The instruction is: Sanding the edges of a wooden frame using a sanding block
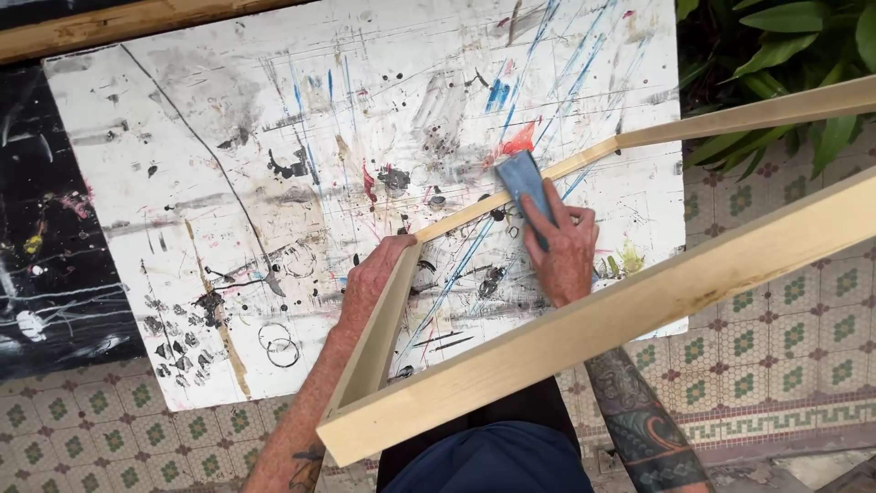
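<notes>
The left hand (374,274) grips a corner of the pale rectangular wooden frame (584,324); the right hand (561,246) presses a grey-blue sanding block (522,178) onto its far rail, above the paint-spattered white tabletop (228,183).

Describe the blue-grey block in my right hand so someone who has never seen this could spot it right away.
Start at the big white paint-spattered board, then follow the pale wooden frame lying over it to its far rail. The right hand presses the sanding block onto that rail; it is the only flat blue-grey piece among bare wood.
</notes>
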